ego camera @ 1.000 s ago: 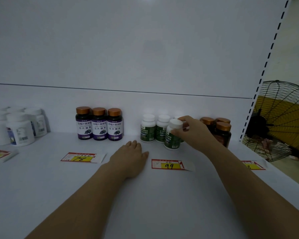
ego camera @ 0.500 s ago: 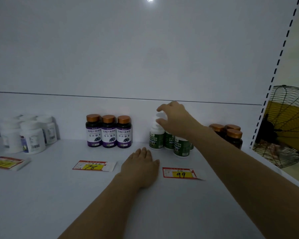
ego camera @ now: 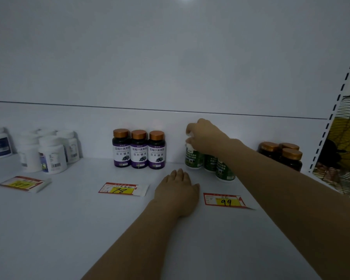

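On the white shelf [ego camera: 69, 229] the left hand [ego camera: 178, 191] lies flat, fingers straight and holding nothing, while at its one o'clock the right hand [ego camera: 207, 138] curls its fingers round the cap of the upright green-labelled bottle [ego camera: 193, 159], with the "99" price tag [ego camera: 223, 201] at three o'clock.

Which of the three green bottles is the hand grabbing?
The leftmost green bottle, the one nearest the purple bottles. The right hand curls its fingers round its top. The other two green bottles stand to its right, not gripped.
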Motion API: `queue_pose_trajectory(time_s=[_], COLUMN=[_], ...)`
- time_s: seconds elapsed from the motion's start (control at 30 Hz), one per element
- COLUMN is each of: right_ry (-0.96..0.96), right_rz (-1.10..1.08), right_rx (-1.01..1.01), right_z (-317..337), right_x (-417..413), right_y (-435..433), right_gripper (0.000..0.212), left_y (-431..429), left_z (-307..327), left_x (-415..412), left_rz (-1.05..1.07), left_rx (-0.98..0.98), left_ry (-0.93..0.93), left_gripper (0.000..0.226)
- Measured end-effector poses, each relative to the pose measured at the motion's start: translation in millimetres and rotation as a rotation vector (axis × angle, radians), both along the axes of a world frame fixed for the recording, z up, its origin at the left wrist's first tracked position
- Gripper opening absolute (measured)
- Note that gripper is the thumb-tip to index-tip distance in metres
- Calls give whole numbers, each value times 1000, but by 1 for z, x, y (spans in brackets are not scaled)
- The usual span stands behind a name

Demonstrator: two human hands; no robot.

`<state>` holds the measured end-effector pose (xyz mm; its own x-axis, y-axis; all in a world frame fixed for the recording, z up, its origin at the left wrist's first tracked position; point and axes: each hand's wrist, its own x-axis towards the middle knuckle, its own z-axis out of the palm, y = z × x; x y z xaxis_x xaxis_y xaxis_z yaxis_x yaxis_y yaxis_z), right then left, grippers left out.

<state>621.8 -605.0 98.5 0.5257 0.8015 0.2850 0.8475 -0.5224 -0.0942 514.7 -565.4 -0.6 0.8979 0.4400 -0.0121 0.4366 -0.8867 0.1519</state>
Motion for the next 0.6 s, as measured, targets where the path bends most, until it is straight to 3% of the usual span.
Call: queue_pose_trajectory(time_s=[0.13,0.3,0.47,0.6], right_ry=[9,196,432,550], right_rz=[71,92,57,81], right_rx=[265,605,819,868], right_z=[15,17,2,-9], right_x=[-9,-18,-16,-11], right_y=[-21,-56,-73,-74], right_gripper=[41,30,20,18], left_y=[-5,-11,-8,-10], left_z=[7,22,29,33], left_x=[1,1,2,-1], left_rz=[58,70,2,-42], left_rx=[-91,-452,-723,-801], left_ry=[-151,-564,-700,-695], left_gripper=[61,67,52,46])
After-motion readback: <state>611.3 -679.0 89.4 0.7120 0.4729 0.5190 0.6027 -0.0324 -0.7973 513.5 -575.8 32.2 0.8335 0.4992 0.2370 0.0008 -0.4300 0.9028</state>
